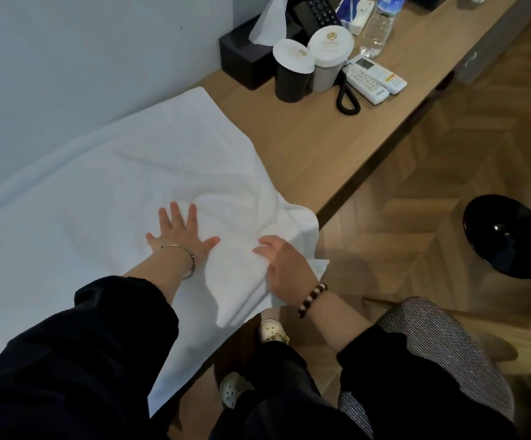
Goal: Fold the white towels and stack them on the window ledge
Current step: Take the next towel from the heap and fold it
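One white towel is spread along the wooden worktop. Its long axis is laid parallel to the wall, running from the near left of the view toward the far right, where two lidded cups are stood beyond its far end. The cloth is not yet folded, and creases are gathered across its right half. Its near right portion is hung over the worktop's front edge.

The left grip is laid flat on the towel with fingers straight and spread, so that the cloth is pressed down near the middle of its width. Nothing is held by it. The right grip is placed just beside it, at the front edge, and is closed on a bunch of the overhanging cloth. The thumb is seen on top, and the other fingers are hidden under the fabric.

The coming move is judged to turn on this relation: the loose edge is held on the right, at the front of the worktop, while the body of the towel is stretched away to the left and toward the wall. A fold would most likely be carried across the short axis, from the front edge toward the wall, with the flat left grip used as the anchor. The right grip is the nearer to that edge. No stack of folded towels is seen, so the task is judged to be at an early stage.
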### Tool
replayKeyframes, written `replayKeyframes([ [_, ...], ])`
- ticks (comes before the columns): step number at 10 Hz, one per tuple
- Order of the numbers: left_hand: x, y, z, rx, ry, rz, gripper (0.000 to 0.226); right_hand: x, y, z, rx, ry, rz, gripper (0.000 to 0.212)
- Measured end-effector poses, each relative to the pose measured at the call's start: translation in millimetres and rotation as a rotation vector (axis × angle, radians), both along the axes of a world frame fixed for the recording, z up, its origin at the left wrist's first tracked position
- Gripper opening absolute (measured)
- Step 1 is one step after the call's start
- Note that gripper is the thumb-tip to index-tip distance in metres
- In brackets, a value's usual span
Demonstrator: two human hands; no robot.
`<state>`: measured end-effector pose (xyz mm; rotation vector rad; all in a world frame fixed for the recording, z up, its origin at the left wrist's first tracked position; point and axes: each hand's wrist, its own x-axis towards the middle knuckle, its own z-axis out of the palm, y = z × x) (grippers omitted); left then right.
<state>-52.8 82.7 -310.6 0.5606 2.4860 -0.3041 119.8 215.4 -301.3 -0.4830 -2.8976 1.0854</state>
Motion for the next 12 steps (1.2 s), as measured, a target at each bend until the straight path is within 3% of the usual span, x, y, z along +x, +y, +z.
replayKeyframes([
  [1, 0, 0, -1, -0.004, 0.010, -0.003, 0.082, -7, 14, 4, -0.244, 0.047, -0.491, 0.029],
  [2, 0, 0, 0, -0.007, 0.001, 0.001, 0.083, -22, 45, 4, -0.204, -0.112, -0.578, 0.046],
  [3, -1, 0, 0, -0.005, -0.003, 0.003, 0.084, -38, 76, 6, -0.143, -0.214, -0.534, 0.046],
  [4, -2, 1, 0, -0.006, -0.005, 0.002, 0.084, -53, 92, 0, -0.049, -0.289, -0.399, 0.036],
  [5, -1, 0, 1, -0.007, -0.007, 0.001, 0.084, -64, 103, 3, -0.040, -0.388, -0.295, 0.008],
  [7, -1, 0, 1, -0.004, -0.004, -0.005, 0.084, -77, 135, 6, -0.164, -0.214, -0.694, 0.017],
  [8, -2, 0, 0, -0.015, -0.004, -0.010, 0.084, -83, 132, -4, -0.077, -0.298, -0.729, 0.032],
  [9, -2, 0, 0, -0.025, -0.004, -0.018, 0.083, -81, 126, -9, 0.048, -0.245, -0.787, 0.026],
  [10, -2, 0, 0, -0.034, 0.004, -0.027, 0.083, -67, 106, -7, 0.074, 0.200, -0.736, 0.026],
  [11, -3, 1, 0, -0.037, 0.010, -0.034, 0.083, -45, 71, -9, -0.029, 0.202, -0.418, 0.032],
  [12, -3, 1, 0, -0.031, 0.013, -0.035, 0.083, -36, 55, -11, 0.248, -0.054, -0.115, 0.026],
])
